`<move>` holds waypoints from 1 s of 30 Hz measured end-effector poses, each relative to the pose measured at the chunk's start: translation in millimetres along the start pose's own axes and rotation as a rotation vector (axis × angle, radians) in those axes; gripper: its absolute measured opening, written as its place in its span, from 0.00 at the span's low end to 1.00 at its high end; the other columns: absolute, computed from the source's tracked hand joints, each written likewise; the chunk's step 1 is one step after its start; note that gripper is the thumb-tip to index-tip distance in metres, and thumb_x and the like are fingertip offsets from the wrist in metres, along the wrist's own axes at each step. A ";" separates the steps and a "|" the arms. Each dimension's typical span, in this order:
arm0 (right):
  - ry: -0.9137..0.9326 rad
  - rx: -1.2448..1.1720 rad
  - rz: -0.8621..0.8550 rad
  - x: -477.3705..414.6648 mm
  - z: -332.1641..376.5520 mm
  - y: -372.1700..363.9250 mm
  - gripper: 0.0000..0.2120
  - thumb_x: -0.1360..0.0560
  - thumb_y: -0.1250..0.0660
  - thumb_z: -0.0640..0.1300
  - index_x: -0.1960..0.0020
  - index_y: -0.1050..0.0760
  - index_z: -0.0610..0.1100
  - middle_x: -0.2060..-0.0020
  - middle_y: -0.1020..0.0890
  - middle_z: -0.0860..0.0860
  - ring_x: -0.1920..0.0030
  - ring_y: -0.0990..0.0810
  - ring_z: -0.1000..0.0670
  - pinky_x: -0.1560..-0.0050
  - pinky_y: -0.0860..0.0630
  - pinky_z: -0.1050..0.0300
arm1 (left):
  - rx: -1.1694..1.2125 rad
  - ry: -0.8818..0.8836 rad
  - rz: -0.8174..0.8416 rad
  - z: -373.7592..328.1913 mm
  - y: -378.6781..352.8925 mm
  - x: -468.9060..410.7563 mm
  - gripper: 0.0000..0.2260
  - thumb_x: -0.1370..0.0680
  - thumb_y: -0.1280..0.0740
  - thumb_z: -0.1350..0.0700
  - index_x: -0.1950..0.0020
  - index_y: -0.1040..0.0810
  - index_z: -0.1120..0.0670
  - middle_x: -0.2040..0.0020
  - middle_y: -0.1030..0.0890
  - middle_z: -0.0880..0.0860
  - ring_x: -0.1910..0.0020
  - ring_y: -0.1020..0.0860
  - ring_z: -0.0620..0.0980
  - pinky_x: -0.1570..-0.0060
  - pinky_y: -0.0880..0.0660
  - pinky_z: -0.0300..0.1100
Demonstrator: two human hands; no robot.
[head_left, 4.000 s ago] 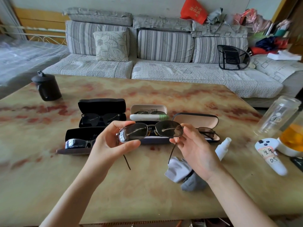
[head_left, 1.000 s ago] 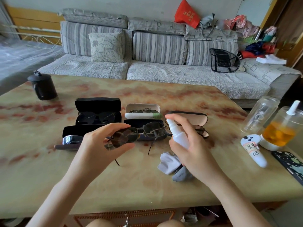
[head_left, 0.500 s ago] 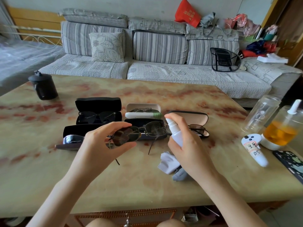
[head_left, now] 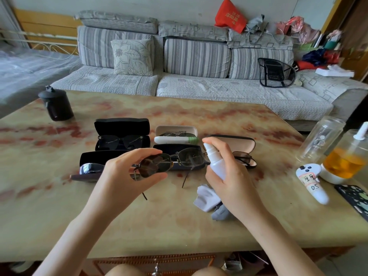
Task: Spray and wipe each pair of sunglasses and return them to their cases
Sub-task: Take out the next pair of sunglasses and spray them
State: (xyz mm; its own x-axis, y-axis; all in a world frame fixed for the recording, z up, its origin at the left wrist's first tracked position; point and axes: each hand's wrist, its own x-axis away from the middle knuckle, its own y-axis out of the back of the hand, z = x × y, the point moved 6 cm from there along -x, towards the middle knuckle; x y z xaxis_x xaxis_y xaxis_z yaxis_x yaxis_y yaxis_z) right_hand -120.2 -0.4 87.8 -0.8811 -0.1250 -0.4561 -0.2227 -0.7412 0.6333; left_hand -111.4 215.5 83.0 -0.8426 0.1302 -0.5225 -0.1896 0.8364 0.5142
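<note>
The sunglasses [head_left: 173, 161] hang in the air over the middle of the table [head_left: 179, 226]. The left hand [head_left: 123, 176] pinches one lens between thumb and fingers, and the right hand [head_left: 235, 184] is wrapped round a white spray bottle [head_left: 216, 165], forefinger on its top and nozzle facing the other lens. A grey cloth [head_left: 206, 198] lies crumpled just under the right hand, open cases [head_left: 122, 126] holding other pairs sit in a cluster behind the hands, a jar of orange liquid [head_left: 346, 162] stands at the right edge, and a dark lidded cup [head_left: 55, 104] is near the far left corner.
</note>
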 end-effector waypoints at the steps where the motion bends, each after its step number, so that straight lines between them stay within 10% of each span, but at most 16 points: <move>1: 0.026 0.003 0.017 -0.2 6.9 -1.2 0.29 0.25 0.36 0.34 0.36 0.36 0.63 0.69 0.26 0.66 0.68 0.28 0.59 0.66 0.33 0.68 | -0.002 -0.004 -0.001 0.0 -0.1 0.0 0.21 0.35 0.28 0.43 0.43 0.21 0.42 0.52 0.18 0.38 0.52 0.19 0.37 0.50 0.24 0.33; 5: 0.169 0.037 0.117 0.3 45.5 -15.9 0.28 0.27 0.39 0.39 0.33 0.39 0.63 0.52 0.23 0.70 0.61 0.25 0.64 0.58 0.29 0.71 | -0.005 -0.014 -0.014 -0.7 -0.3 0.2 0.21 0.35 0.27 0.43 0.43 0.21 0.44 0.50 0.18 0.37 0.51 0.20 0.37 0.50 0.25 0.30; 7: 0.207 0.095 0.159 0.2 57.9 -27.6 0.28 0.27 0.42 0.42 0.32 0.42 0.64 0.43 0.22 0.60 0.56 0.20 0.50 0.55 0.22 0.50 | 0.005 -0.013 -0.019 -1.6 -0.5 0.8 0.21 0.35 0.27 0.44 0.43 0.20 0.45 0.50 0.18 0.37 0.51 0.20 0.36 0.51 0.26 0.27; 19: 0.253 0.178 0.142 -2.0 60.9 -34.9 0.28 0.27 0.42 0.41 0.32 0.44 0.63 0.47 0.21 0.53 0.61 0.22 0.41 0.62 0.24 0.44 | 0.036 0.011 -0.023 -3.1 -1.6 -0.6 0.20 0.33 0.20 0.53 0.43 0.20 0.44 0.52 0.17 0.39 0.52 0.19 0.37 0.54 0.24 0.32; 27: 0.100 0.088 0.104 -5.1 33.3 -24.8 0.29 0.25 0.37 0.38 0.35 0.41 0.65 0.65 0.26 0.70 0.68 0.28 0.61 0.68 0.34 0.67 | 0.025 0.010 -0.026 -1.3 0.0 0.4 0.20 0.34 0.23 0.49 0.43 0.19 0.46 0.51 0.17 0.39 0.52 0.19 0.37 0.52 0.22 0.34; 30: 0.035 -0.066 0.012 -0.1 12.1 -5.5 0.29 0.24 0.38 0.38 0.33 0.41 0.65 0.57 0.24 0.64 0.63 0.25 0.56 0.60 0.30 0.60 | 0.018 0.025 -0.024 -0.2 1.4 0.6 0.20 0.34 0.25 0.47 0.42 0.20 0.45 0.51 0.17 0.39 0.52 0.19 0.37 0.51 0.23 0.32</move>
State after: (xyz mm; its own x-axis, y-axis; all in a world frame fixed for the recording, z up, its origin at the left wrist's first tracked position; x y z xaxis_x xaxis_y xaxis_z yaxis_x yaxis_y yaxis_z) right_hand -124.0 11.7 92.0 -0.8680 -0.1563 -0.4712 -0.1832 -0.7813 0.5966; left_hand -112.3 216.7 83.6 -0.8505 0.0970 -0.5170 -0.2010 0.8484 0.4897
